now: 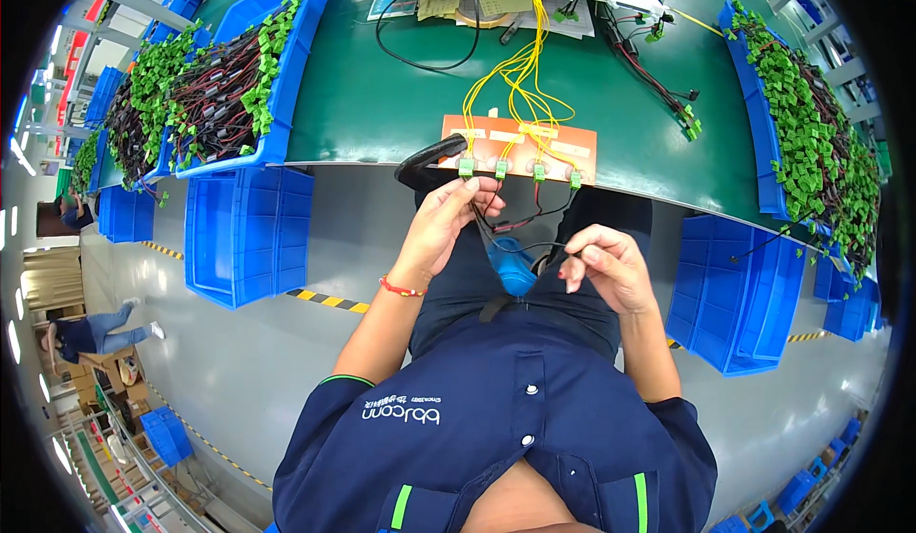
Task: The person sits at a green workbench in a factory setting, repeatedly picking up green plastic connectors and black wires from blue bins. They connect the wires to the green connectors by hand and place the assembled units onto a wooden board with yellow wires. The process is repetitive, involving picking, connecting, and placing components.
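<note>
- I see the left hand (pixel 454 210) at the near table edge, thumb and fingertips pinched closed on the wire harness (pixel 515 225), right below the leftmost green connector (pixel 467 167); I can't tell whether the pinch takes in the connector housing too.
- Right hand (pixel 611 268): thumb and forefinger closed on a black wire (pixel 544 245) of that harness, other fingers curled.
- Harness location: I have it hanging off the table edge between both hands, black and dark red wires, four green connectors in a row along the orange board (pixel 584 142).
- Yellow wires (pixel 516 67) run from the board up to the instrument at the back.
- Black curved handle (pixel 427 159) just left of the leftmost connector.
- More harnesses fill the left blue bin (pixel 298 51) and right blue bin (pixel 753 94); a loose bundle (pixel 637 61) lies on the green tabletop (pixel 372 104).
- Red bracelet (pixel 403 290) on left wrist.
</note>
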Available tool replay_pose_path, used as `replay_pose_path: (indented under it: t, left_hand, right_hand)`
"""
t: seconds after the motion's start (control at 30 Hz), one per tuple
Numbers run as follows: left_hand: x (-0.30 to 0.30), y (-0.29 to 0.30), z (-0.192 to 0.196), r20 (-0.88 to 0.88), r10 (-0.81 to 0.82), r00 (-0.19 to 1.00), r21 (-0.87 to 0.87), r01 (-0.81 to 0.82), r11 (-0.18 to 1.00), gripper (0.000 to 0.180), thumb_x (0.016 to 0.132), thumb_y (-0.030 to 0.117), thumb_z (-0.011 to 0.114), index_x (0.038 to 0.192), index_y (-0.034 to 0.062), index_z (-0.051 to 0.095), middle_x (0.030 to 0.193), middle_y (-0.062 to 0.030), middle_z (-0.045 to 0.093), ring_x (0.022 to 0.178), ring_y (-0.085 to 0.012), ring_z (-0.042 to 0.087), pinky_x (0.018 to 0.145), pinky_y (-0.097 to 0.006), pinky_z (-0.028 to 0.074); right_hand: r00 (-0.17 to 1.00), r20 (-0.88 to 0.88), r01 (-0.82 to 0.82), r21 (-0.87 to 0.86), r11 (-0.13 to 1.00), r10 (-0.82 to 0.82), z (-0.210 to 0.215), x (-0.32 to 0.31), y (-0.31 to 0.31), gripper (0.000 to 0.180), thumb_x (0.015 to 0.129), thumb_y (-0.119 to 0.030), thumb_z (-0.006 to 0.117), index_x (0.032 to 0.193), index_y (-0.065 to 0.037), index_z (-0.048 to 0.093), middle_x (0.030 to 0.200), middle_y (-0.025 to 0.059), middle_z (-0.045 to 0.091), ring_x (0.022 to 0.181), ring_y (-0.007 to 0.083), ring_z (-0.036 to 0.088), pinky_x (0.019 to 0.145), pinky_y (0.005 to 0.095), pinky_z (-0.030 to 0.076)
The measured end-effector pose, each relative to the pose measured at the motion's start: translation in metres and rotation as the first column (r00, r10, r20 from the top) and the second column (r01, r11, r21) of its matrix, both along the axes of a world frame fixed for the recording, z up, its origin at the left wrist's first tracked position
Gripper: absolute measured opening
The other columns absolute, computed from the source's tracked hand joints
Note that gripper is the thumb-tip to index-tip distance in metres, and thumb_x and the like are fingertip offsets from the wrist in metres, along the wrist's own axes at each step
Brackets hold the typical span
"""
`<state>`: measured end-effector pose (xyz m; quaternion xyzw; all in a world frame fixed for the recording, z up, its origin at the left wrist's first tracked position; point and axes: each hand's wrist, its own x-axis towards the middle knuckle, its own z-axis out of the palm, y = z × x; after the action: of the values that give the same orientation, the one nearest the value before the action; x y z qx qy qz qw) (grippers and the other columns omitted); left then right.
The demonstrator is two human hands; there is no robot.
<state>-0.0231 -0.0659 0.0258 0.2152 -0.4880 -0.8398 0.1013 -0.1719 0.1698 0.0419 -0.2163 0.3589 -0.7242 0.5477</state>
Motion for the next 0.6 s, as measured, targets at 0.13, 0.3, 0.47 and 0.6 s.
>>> replay_pose_path:
  t: [0.13,0.3,0.47,0.6]
  left_hand:
    - [-0.009,0.005,0.003,0.023,0.002,1.000,0.177,-0.006,0.984,0.037,0.105,0.030,0.051,0.115,-0.0032,0.064,0.081,-0.0026,0.061,0.071,-0.0088,0.056,0.068,-0.024,0.047]
    - [-0.011,0.019,0.000,-0.023,0.017,1.000,0.297,-0.009,0.955,0.032,0.107,0.030,0.050,0.108,0.0010,0.065,0.062,0.0071,0.038,0.050,-0.0020,0.029,0.048,-0.020,0.025]
    - [-0.004,0.024,-0.004,-0.059,0.034,0.998,0.353,-0.011,0.935,0.027,0.107,0.029,0.050,0.103,0.0045,0.061,0.060,0.0096,0.029,0.048,-0.0018,0.023,0.044,-0.022,0.019]
    - [0.000,0.019,-0.001,-0.124,-0.012,0.992,0.463,0.068,0.884,0.026,0.108,0.029,0.048,0.101,0.0043,0.056,0.058,0.0098,0.023,0.046,-0.0025,0.021,0.043,-0.023,0.018]
  right_hand:
    - [0.987,-0.097,0.139,0.073,0.988,-0.131,-0.002,-0.019,0.026,0.022,0.099,-0.015,0.061,0.110,0.003,0.066,0.077,0.0110,0.068,0.071,0.0200,0.068,0.083,0.0354,0.056]
    - [0.380,-0.924,0.377,0.183,0.908,0.029,-0.013,-0.021,0.013,0.022,0.101,-0.016,0.060,0.115,0.000,0.067,0.109,0.0090,0.067,0.106,0.0187,0.064,0.098,0.0306,0.047]
    - [0.972,-0.164,0.195,0.170,0.966,-0.168,-0.008,0.010,-0.042,0.033,0.105,-0.022,0.053,0.126,0.002,0.060,0.104,0.0069,0.065,0.098,0.0165,0.064,0.094,0.0314,0.050]
    - [0.991,-0.025,0.136,0.163,0.977,-0.134,-0.024,0.017,-0.053,0.032,0.106,-0.029,0.050,0.107,0.000,0.065,0.070,-0.0045,0.047,0.059,0.0068,0.045,0.068,0.0273,0.047]
